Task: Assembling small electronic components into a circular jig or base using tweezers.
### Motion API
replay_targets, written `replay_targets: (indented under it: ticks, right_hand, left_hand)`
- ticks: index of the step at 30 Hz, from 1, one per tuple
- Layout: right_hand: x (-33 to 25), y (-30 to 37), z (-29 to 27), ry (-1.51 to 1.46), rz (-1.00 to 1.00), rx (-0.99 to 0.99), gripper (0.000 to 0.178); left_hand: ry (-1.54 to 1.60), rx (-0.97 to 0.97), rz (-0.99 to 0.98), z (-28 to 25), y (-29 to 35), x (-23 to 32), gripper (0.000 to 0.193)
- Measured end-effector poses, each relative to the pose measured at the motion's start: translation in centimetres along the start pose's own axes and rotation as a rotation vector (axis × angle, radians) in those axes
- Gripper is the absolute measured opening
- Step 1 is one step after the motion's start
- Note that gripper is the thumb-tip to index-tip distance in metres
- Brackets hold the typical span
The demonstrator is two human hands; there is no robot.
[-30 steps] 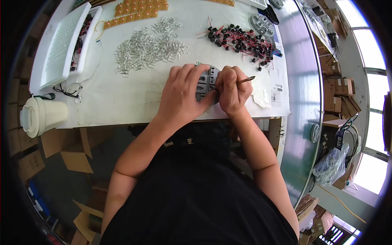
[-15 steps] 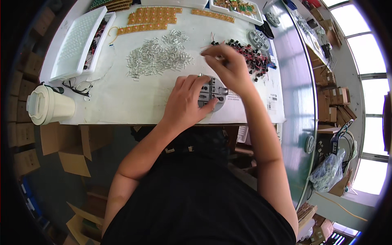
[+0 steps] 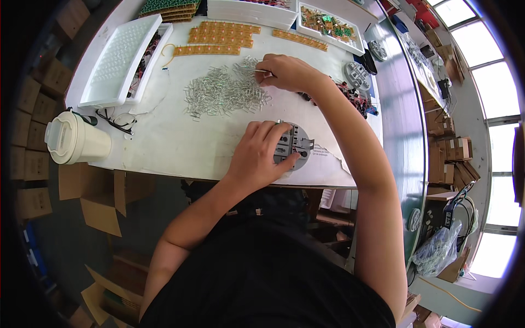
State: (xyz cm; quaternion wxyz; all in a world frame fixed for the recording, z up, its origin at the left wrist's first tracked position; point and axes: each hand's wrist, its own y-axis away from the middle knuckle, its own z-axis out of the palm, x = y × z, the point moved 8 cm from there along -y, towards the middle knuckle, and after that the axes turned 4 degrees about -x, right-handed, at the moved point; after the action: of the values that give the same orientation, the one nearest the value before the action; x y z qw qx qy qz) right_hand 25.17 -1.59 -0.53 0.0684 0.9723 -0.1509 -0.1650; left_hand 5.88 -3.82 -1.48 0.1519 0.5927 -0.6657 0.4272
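Note:
My left hand (image 3: 257, 152) grips the left side of a round grey plastic housing (image 3: 304, 143) near the table's front edge. Its thumb and fingers wrap part of the housing and hide that side. Dark fittings and a small metal bracket show on the uncovered part. Farther off, my right hand (image 3: 284, 72) is at the upper right of a pile of small silvery metal pins (image 3: 224, 93). Its fingertips are pinched together, with a thin metal pin (image 3: 259, 70) showing at them. Partly behind my right forearm lies a heap of black parts with red wires (image 3: 355, 101).
Orange circuit strips (image 3: 221, 38) lie at the back, beside a white tray of green boards (image 3: 333, 27). Another grey housing (image 3: 357, 75) rests at the right. On the left are a white box with its lid (image 3: 117, 63), eyeglasses (image 3: 121, 121) and a cream cup (image 3: 79, 139).
My right hand has moved left from beside the wired parts to the metal pins, its fingers now pinched. My left hand stays on the housing. The whole view has shifted slightly.

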Motion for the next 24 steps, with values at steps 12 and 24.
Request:
replay_targets:
  ticks: [12, 24]
  right_hand:
    - [0.2, 1.2, 0.7, -0.039, 0.014, 0.054, 0.01]
    - [0.8, 3.4, 1.3, -0.143, 0.088, 0.079, 0.014]
  left_hand:
    - [-0.045, -0.092, 0.006, -1.8, 1.2, 0.5, 0.072]
    - [0.034, -0.209, 0.009, -2.7, 1.1, -0.5, 0.085]
